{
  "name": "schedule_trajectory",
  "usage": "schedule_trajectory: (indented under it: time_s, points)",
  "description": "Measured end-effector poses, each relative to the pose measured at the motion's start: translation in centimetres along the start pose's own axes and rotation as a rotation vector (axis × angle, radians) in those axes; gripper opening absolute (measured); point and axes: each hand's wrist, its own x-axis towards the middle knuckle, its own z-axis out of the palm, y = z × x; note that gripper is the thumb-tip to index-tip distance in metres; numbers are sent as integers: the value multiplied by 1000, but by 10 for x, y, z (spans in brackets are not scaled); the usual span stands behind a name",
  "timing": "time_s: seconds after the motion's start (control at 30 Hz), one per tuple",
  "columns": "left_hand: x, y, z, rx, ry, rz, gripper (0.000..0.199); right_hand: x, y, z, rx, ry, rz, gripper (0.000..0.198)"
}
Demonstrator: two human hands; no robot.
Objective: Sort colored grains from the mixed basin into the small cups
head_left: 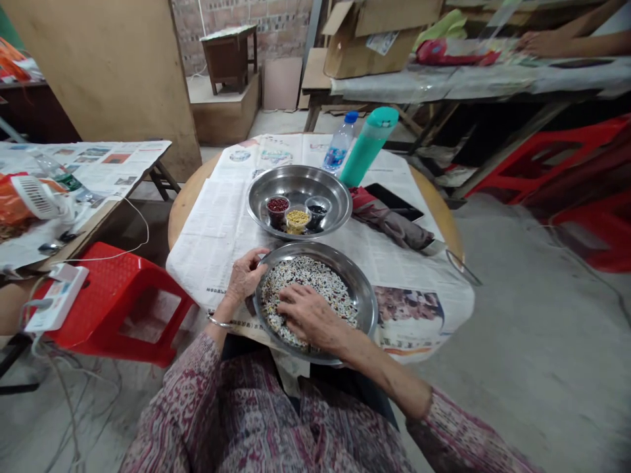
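steel basin [367, 309] under your hands, mixed grains [318, 276] inside. your left hand [247, 274] is clamped on its rim, thumb over. your right hand [308, 314] rests on the grains, fingers bent; cannot tell whether any are pinched. just beyond both hands: second basin [340, 200] bearing red [277, 219], yellow [297, 228] and dark-filled cups [316, 221].
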Motion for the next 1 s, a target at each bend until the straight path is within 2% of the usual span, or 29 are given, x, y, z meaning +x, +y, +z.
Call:
schedule_trajectory:
  time_s: [0.17,0.23,0.33,0.4,0.53,0.63,0.73,0.8,0.87,1.0]
  points:
    - [0,-1,0,-5,-12,-7,33,-12,45,-10,-144,145,312,19]
    - [0,-1,0,-15,-11,-3,33,-4,55,-12,-147,190,418,21]
    - [0,0,-1,-20,-10,1,33,20,53,-8,-138,201,539,34]
    - [1,1,-2,-14,-15,5,32,38,43,-4,-88,181,496,39]
    - [1,1,-2,5,-18,5,32,54,19,-2,76,74,186,27]
    - [1,0,0,12,-10,-1,33,40,6,-8,145,-47,-19,11]
    - [1,-1,1,-8,-10,-2,33,14,5,-16,127,-143,-133,3]
    - [1,-1,1,-12,-12,1,33,-3,14,-20,65,-155,-129,7]
    - [1,-1,1,-12,-17,-1,33,-18,30,-22,-12,-115,-61,11]
    - [1,-1,0,-14,-10,-2,32,-35,61,-24,-92,83,209,22]
